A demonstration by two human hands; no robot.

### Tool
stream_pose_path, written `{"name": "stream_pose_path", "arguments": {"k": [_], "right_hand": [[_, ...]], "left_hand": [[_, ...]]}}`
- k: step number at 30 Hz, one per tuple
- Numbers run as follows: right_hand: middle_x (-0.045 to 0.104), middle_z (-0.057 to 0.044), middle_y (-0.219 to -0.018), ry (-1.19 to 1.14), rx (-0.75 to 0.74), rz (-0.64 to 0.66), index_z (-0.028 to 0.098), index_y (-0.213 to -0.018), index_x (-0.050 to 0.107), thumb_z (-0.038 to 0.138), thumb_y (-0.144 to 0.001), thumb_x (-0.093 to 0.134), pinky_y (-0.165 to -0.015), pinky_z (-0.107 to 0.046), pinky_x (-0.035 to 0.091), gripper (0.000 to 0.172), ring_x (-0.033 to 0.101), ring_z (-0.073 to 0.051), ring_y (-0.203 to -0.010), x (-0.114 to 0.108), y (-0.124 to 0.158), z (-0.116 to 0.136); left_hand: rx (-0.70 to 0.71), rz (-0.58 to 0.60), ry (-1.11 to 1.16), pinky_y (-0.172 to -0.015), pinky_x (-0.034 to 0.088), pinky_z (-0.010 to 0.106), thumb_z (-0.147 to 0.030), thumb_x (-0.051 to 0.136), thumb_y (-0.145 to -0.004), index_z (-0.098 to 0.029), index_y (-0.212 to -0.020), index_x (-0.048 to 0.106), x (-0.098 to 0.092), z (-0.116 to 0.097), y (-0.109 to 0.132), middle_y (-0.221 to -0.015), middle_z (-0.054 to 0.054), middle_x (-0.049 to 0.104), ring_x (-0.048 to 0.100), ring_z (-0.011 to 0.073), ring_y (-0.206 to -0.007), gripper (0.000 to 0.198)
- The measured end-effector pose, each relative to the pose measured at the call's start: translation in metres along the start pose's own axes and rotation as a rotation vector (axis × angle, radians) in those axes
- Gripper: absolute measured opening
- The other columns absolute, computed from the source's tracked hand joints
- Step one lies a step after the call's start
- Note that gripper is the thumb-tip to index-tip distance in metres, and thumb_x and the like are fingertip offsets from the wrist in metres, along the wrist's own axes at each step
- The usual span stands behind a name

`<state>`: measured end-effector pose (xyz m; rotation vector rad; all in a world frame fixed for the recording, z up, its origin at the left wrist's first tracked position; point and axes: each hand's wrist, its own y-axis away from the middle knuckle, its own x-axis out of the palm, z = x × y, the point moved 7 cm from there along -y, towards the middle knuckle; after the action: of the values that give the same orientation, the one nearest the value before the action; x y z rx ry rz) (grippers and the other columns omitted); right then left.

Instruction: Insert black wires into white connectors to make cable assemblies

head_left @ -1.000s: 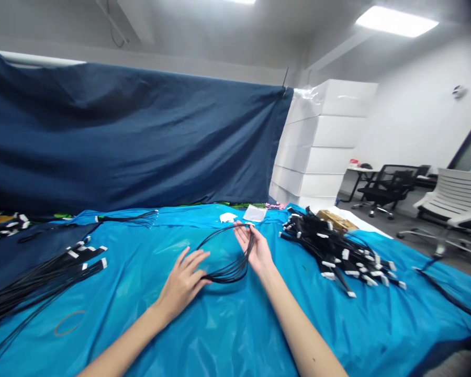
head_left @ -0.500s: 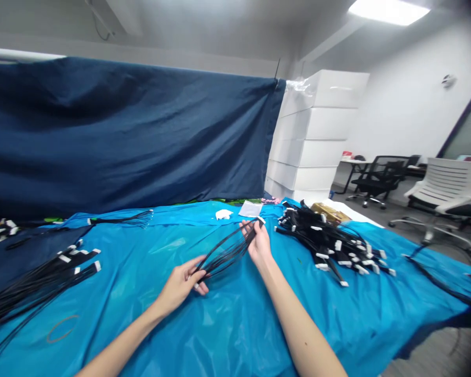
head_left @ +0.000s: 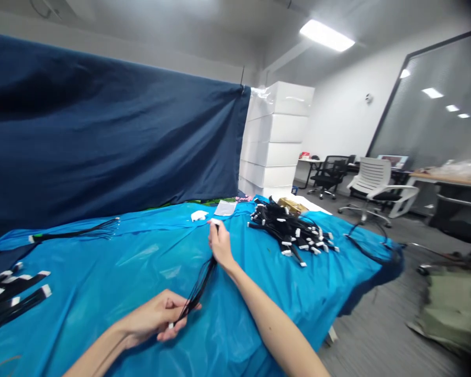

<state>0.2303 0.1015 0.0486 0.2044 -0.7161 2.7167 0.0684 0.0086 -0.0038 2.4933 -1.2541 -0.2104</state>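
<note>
Blue sheeting (head_left: 133, 283) is covering the work surface, over whose middle a bundle of thin black cables (head_left: 199, 285) is slanting between two bare hands. The right hand (head_left: 220, 243) is closing around the upper end, a white connector (head_left: 215, 222) protruding above its fingers; the left hand (head_left: 157, 317), nearer the viewer, is pinching the lower end narrowly between thumb and fingers, a small white tip showing below. Both grips are holding this one bundle. Open sheeting is extending leftward from the hands to flat-lying cables (head_left: 19, 298) at the frame's left edge, and rightward to a heaped cable pile (head_left: 286, 230), well apart from the right hand. Beyond the right hand, a white scrap (head_left: 199, 215) and a pale packet (head_left: 225, 208) are lying near the far edge, which a navy curtain (head_left: 113, 136) is bordering. At right, the sheeting's edge is running diagonally above grey floor (head_left: 361, 319).
</note>
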Motion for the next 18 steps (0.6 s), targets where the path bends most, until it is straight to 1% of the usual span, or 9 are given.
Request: {"name": "stream_pose_path", "arguments": {"k": [2,4,7,9,11,12,14,16,18], "right_hand": [[0.046,0.005,-0.05,0.061,-0.038,0.068,0.021,-0.074,0.055,0.04,-0.073,0.057,-0.049,-0.02,0.037,0.019,0.043,-0.009,-0.044,0.007,0.008,0.003],[0.051,0.003,-0.056,0.099,-0.056,0.099,0.022,-0.071,0.058,0.032,-0.07,0.061,-0.059,-0.021,0.04,0.011,0.048,-0.011,-0.052,0.01,0.012,0.004],[0.057,0.0,-0.067,0.121,-0.049,0.058,0.022,-0.072,0.059,0.027,-0.072,0.059,-0.068,-0.022,0.041,0.004,0.054,-0.014,-0.067,0.004,0.009,0.009],[0.058,-0.001,-0.073,0.115,-0.02,0.012,0.022,-0.073,0.058,0.026,-0.075,0.057,-0.069,-0.021,0.042,0.005,0.054,-0.015,-0.075,-0.006,0.001,0.014],[0.058,0.0,-0.07,0.098,0.038,0.001,0.02,-0.071,0.058,0.023,-0.074,0.06,-0.064,-0.02,0.044,0.005,0.055,-0.014,-0.073,-0.021,-0.009,0.019],[0.056,0.002,-0.064,0.09,0.083,0.012,0.018,-0.066,0.057,0.02,-0.071,0.063,-0.059,-0.019,0.044,0.008,0.055,-0.013,-0.066,-0.029,-0.014,0.022],[0.053,0.004,-0.055,0.07,0.182,0.029,0.014,-0.061,0.055,0.015,-0.069,0.066,-0.049,-0.019,0.044,0.014,0.053,-0.01,-0.053,-0.051,-0.024,0.029],[0.054,0.004,-0.058,0.036,0.249,-0.002,0.01,-0.067,0.055,0.015,-0.077,0.061,-0.048,-0.019,0.045,0.012,0.052,-0.006,-0.05,-0.078,-0.036,0.044],[0.056,0.004,-0.065,-0.013,0.258,-0.095,0.01,-0.073,0.055,0.017,-0.082,0.055,-0.051,-0.019,0.048,0.011,0.054,-0.006,-0.055,-0.109,-0.053,0.067]], "left_hand": [[-0.015,0.033,-0.005,-0.035,0.017,0.019,-0.042,0.06,-0.07,-0.01,-0.092,0.065,-0.001,0.003,0.001,-0.053,-0.001,0.048,0.034,0.0028,-0.036,0.039],[-0.017,0.037,-0.012,-0.034,0.017,0.019,-0.043,0.061,-0.068,-0.01,-0.089,0.065,-0.007,0.004,0.001,-0.051,-0.001,0.049,0.034,0.0033,-0.034,0.039],[0.004,-0.017,0.013,-0.033,0.02,0.018,-0.044,0.064,-0.065,-0.01,-0.083,0.066,-0.022,0.004,0.0,-0.051,0.0,0.052,0.037,0.0044,-0.035,0.038],[0.031,-0.095,0.034,-0.033,0.023,0.018,-0.044,0.065,-0.064,-0.01,-0.074,0.065,-0.034,0.002,-0.002,-0.054,0.002,0.056,0.04,0.0045,-0.036,0.036],[0.071,-0.204,0.076,-0.033,0.024,0.017,-0.043,0.065,-0.064,-0.009,-0.061,0.062,-0.047,-0.002,-0.003,-0.052,0.003,0.056,0.037,0.0026,-0.034,0.035],[0.095,-0.272,0.124,-0.033,0.025,0.016,-0.042,0.066,-0.065,-0.009,-0.061,0.061,-0.054,-0.004,-0.002,-0.052,0.003,0.057,0.038,0.0023,-0.034,0.033],[0.142,-0.386,0.251,-0.036,0.032,0.014,-0.038,0.066,-0.066,-0.012,-0.07,0.063,-0.063,-0.007,0.0,-0.061,0.004,0.062,0.049,0.0049,-0.041,0.027],[0.179,-0.409,0.358,-0.045,0.042,0.015,-0.037,0.065,-0.068,-0.015,-0.085,0.063,-0.065,-0.009,0.001,-0.084,0.008,0.067,0.061,0.011,-0.062,0.028],[0.195,-0.355,0.396,-0.054,0.048,0.018,-0.038,0.061,-0.071,-0.017,-0.097,0.061,-0.061,-0.011,0.0,-0.103,0.009,0.064,0.063,0.016,-0.08,0.034]]}}
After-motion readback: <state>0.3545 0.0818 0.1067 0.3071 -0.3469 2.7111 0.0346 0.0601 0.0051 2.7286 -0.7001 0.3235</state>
